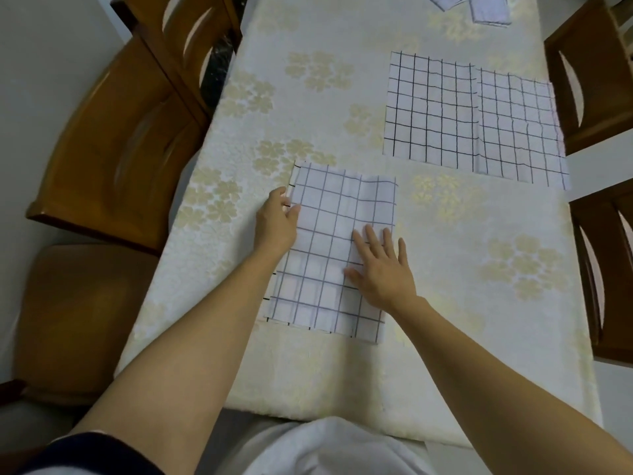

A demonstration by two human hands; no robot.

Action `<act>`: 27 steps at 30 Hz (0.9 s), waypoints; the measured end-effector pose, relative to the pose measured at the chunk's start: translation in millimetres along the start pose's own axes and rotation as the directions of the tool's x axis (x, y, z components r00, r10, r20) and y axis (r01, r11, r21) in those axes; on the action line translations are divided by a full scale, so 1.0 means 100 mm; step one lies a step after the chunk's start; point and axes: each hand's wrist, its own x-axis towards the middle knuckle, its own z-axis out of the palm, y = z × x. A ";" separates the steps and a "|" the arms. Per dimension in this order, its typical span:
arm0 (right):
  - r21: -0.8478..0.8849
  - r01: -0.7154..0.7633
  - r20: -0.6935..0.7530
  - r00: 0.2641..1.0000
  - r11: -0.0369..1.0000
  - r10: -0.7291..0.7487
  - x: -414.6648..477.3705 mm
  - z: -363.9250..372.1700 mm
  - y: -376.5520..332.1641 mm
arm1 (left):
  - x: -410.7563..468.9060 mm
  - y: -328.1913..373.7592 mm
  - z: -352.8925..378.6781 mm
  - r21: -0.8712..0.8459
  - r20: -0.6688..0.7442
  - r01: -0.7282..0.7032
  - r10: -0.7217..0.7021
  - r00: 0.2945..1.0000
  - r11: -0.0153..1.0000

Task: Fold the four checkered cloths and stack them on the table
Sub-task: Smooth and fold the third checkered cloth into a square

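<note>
The right hand is lying flat on the near checkered cloth. Its fingers are straight and slightly apart, pressing the cloth's right half onto the table. The left hand is pinching the same cloth's left edge, with fingers curled close together and the thumb on top of the fabric. The cloth is lying folded into a tall rectangle under and between both sets of fingertips, and the left forearm is covering part of its left side.

Well beyond the right fingers, a black-checked cloth is lying flat. A paler checked cloth is meeting its right edge, though which lies on top I cannot tell. Farther beyond, pale fabric pieces are showing at the frame's top. Wooden chairs are standing outside the left fingers and far outside the right ones.
</note>
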 end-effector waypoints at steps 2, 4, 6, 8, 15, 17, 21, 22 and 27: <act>-0.018 -0.016 0.013 1.000 1.000 0.016 0.04 0.03 -0.02 | -0.01 -0.08 -0.02 0.031 -0.021 -0.015 0.015 1.000 0.999; -0.015 -0.010 0.015 1.000 1.000 0.011 0.07 0.05 -0.03 | -0.04 -0.16 -0.05 0.052 -0.008 -0.021 0.021 1.000 0.998; 0.003 -0.006 0.013 1.000 1.000 0.005 0.06 0.08 -0.03 | -0.07 -0.24 -0.07 0.029 0.017 -0.033 0.032 0.999 0.999; 0.020 -0.007 0.008 1.000 1.000 0.007 0.05 0.09 -0.04 | -0.09 -0.30 -0.10 0.008 0.038 -0.048 0.048 0.998 0.999; -0.014 0.008 0.036 0.999 1.000 -0.007 0.09 0.06 -0.12 | -0.10 -0.40 -0.10 0.032 0.019 -0.102 0.101 0.995 0.994; -0.005 0.005 0.034 0.999 1.000 -0.005 0.10 0.06 -0.14 | -0.09 -0.41 -0.10 0.050 0.023 -0.109 0.108 0.994 0.993; 0.003 -0.017 0.048 0.999 1.000 0.017 0.15 0.07 -0.19 | -0.08 -0.39 -0.12 0.078 0.031 -0.112 0.110 0.993 0.991; 0.002 -0.020 0.051 0.999 1.000 0.020 0.17 0.08 -0.20 | -0.06 -0.37 -0.12 0.104 0.031 -0.127 0.124 0.992 0.986; 0.019 0.013 0.002 1.000 1.000 -0.013 0.19 0.08 -0.18 | -0.04 -0.31 -0.15 0.134 0.033 -0.158 0.155 0.987 0.978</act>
